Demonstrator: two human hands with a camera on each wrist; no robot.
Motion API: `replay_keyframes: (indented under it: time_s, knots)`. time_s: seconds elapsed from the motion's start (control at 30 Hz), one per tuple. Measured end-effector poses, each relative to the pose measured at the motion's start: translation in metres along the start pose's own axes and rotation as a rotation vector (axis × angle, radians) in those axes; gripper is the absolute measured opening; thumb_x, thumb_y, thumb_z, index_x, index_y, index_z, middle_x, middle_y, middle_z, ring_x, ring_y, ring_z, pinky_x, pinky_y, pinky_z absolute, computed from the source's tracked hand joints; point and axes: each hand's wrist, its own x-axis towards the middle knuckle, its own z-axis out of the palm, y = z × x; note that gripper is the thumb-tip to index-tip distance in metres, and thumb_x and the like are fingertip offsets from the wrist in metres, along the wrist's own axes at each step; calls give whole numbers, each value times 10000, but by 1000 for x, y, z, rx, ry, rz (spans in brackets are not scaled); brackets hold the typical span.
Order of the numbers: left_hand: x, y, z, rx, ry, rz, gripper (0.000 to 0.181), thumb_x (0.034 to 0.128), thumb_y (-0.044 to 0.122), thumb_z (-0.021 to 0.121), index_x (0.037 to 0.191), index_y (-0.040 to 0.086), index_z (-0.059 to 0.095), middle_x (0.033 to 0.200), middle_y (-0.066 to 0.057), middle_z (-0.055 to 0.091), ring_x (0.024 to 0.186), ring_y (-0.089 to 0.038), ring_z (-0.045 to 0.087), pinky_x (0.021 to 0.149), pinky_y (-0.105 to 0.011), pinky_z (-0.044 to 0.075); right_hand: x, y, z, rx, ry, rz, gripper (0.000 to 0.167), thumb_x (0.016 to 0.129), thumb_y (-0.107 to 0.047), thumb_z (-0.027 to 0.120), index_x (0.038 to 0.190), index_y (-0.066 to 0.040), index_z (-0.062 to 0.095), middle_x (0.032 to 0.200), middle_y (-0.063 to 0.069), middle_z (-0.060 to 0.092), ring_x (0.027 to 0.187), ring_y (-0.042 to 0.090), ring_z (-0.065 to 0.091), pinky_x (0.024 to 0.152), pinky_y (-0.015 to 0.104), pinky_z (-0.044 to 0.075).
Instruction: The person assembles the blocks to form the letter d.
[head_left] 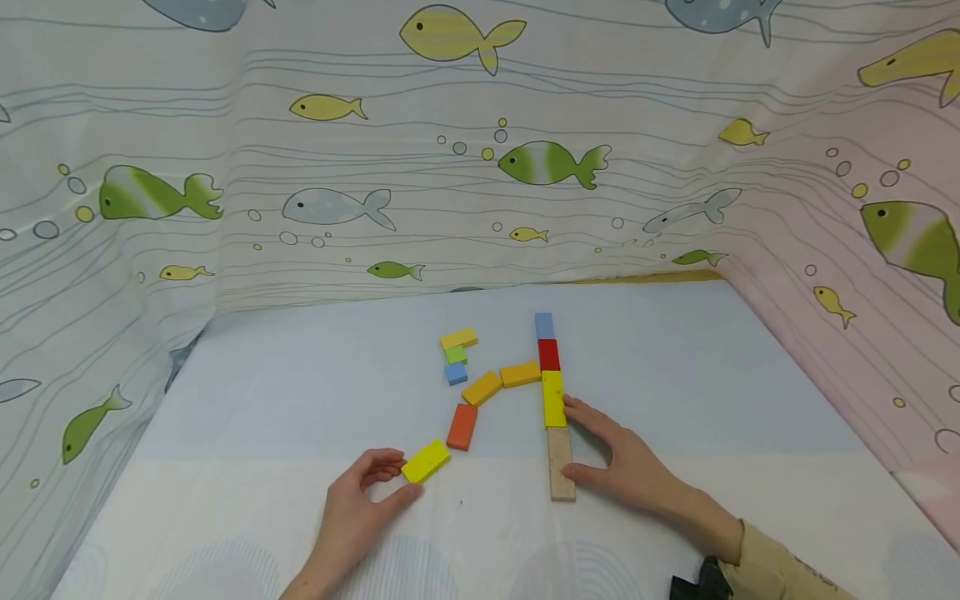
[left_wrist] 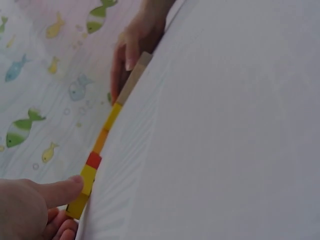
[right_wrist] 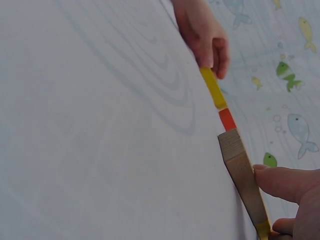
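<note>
In the head view my left hand (head_left: 356,508) pinches a bright yellow block (head_left: 426,462), thumb on its near side and fingers at its far left end. Just beyond that lies a red-orange block (head_left: 462,427), followed by two orange blocks (head_left: 482,388) that lead up to a straight column. From the far end, this column has a blue block (head_left: 544,326), a dark red block (head_left: 549,355), a yellow block (head_left: 552,398) and a long bare-wood block (head_left: 561,463). My right hand (head_left: 637,467) rests along the column's right side, fingertips by the yellow block and thumb touching the wooden one.
Left of the column, a small group holds a yellow-orange block (head_left: 459,337), a green block (head_left: 456,355) and a blue block (head_left: 455,373). A fish-patterned cloth (head_left: 450,183) rises behind and beside the pale table (head_left: 300,375).
</note>
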Motion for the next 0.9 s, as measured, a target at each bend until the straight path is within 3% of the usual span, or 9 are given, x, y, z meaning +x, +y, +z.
replay_keyframes:
  time_s: [0.17,0.4,0.9]
  knots:
    - [-1,0,1,-50,-24,22,461,747,270,889,1146,172,678,1051,53,701,940,-92,632,879,-189,530,0,0,-1,-17,1,-3,805,851,-534,732,1540,-303,387,1618,-109,315,1485,253,327,1135,620,337]
    - [3,0,1,-101,-48,61,360,817,354,826,1108,186,698,1031,53,705,894,-77,646,856,-196,531,0,-1,-2,-12,3,-20,803,855,-526,732,1539,-279,393,1618,-93,322,1484,258,329,1134,617,342]
    - [9,10,5,-114,-109,77,179,914,257,739,1070,170,716,992,49,704,876,-90,655,851,-202,546,0,1,0,-2,-2,-17,811,848,-530,738,1538,-280,394,1619,-117,313,1491,235,317,1146,601,334]
